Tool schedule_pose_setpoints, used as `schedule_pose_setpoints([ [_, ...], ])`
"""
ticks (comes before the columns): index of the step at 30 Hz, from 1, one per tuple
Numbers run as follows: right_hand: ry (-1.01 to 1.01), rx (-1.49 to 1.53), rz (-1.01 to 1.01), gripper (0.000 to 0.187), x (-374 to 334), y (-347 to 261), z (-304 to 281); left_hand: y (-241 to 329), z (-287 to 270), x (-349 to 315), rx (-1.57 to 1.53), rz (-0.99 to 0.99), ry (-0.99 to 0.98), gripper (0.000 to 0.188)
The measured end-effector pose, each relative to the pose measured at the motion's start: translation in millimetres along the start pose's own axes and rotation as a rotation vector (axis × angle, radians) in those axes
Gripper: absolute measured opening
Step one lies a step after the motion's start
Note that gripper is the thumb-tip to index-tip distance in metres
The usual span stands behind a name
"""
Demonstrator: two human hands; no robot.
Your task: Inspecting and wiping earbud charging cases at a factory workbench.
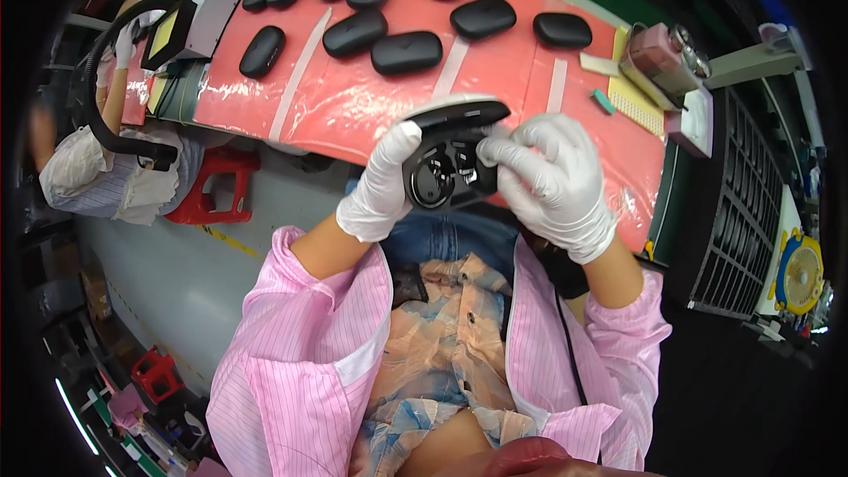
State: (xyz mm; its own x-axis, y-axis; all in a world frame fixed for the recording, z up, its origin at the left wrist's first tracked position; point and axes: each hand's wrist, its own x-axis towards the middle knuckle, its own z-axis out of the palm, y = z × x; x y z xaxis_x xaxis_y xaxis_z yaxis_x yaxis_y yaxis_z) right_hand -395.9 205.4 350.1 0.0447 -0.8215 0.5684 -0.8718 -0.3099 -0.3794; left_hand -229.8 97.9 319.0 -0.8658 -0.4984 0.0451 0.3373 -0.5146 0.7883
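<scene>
My left hand (380, 184), in a white glove, grips the left side of a black earphone case (468, 193), thumb up by its raised lid. The case is held above the mat's near edge, its lid (464, 117) tilted back. Glossy black earphone parts (437, 175) show inside. At the case's right end my right hand (561, 181), also white-gloved, has thumb and forefinger pinched together; what they hold, if anything, is hidden. Farther back on the pink mat (353, 106) lie several closed black cases, one of them a rounded case (406, 53) nearest my hands.
Right of the mat stand a pink and clear container (662, 57), a yellow pad (636, 102) and a small green block (603, 102). A black rack (742, 203) and yellow fan (799, 274) are beyond. At left are a co-worker's sleeve (79, 172) and red stool (216, 185).
</scene>
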Motion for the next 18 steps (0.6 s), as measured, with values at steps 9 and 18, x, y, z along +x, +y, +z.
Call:
schedule_pose_setpoints([
  [9,0.529,0.803,0.793,0.017,-64,29,58,-37,-45,20,-0.283,-0.175,0.071,0.094],
  [18,0.459,0.686,0.809,0.016,-57,29,56,-33,-48,27,-0.454,-0.212,0.124,0.089],
])
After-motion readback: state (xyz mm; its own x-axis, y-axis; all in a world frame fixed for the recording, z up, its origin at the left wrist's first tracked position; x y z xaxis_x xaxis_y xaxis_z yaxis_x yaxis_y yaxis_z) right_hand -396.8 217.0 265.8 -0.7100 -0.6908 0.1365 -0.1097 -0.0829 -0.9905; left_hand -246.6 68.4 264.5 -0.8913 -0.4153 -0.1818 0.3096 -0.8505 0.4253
